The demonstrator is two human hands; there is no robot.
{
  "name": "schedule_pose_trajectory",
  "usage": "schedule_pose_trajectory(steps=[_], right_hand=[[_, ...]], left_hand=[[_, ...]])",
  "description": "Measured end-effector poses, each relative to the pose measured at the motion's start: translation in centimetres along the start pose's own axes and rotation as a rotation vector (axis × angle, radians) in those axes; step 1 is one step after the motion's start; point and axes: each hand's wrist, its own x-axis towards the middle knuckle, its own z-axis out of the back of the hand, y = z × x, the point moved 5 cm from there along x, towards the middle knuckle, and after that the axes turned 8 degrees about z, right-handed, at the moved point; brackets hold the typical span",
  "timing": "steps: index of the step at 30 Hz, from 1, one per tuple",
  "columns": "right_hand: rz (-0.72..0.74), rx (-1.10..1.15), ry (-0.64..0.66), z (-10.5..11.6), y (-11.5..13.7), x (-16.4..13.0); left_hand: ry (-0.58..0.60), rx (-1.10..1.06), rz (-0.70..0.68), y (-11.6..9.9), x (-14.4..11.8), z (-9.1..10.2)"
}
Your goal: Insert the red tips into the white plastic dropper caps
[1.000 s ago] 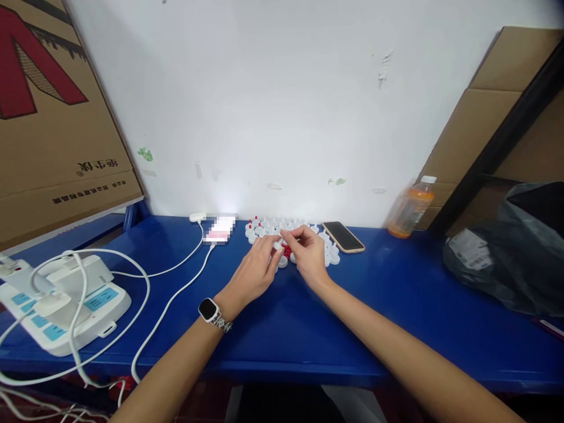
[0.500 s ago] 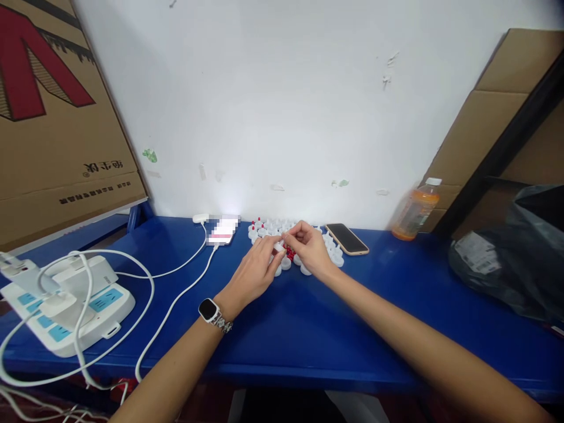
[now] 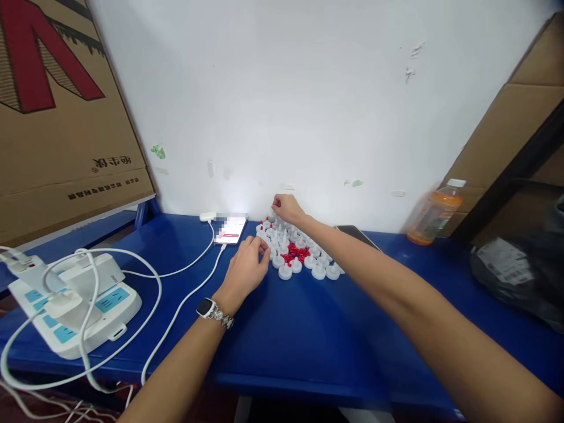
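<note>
A cluster of small white round caps (image 3: 308, 261) lies on the blue table (image 3: 335, 346) near the wall, with a little heap of red pieces (image 3: 296, 253) in its middle. My left hand (image 3: 247, 267), a watch on its wrist, rests at the cluster's left edge with its fingertips pinched together by a cap; what is between them is too small to tell. My right hand (image 3: 285, 207) reaches to the far side of the cluster by the wall, fingers pinched over the caps there; I cannot tell whether it grips one.
A lit phone (image 3: 230, 229) on a white cable lies left of the caps. A white power strip (image 3: 74, 305) with plugs and cables sits at the left. A dark phone (image 3: 359, 234), an orange bottle (image 3: 434, 214), a grey bag (image 3: 520, 270) and cardboard (image 3: 57, 117) stand around.
My hands, which were together over the red pieces, have parted: the right hand went back toward the wall, the left drew slightly left. The camera has shifted left.
</note>
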Motion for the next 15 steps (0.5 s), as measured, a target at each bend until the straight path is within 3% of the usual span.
schedule_pose_trajectory(steps=[7,15], right_hand=[[0.027,-0.087,0.171,-2.8,-0.6,1.6],[0.013,-0.143,0.236,-2.8,-0.4,1.9]], left_hand=[[-0.001,0.021,0.000,-0.4,-0.1,0.1],[0.014,0.017,-0.002,-0.3,-0.3,-0.1]])
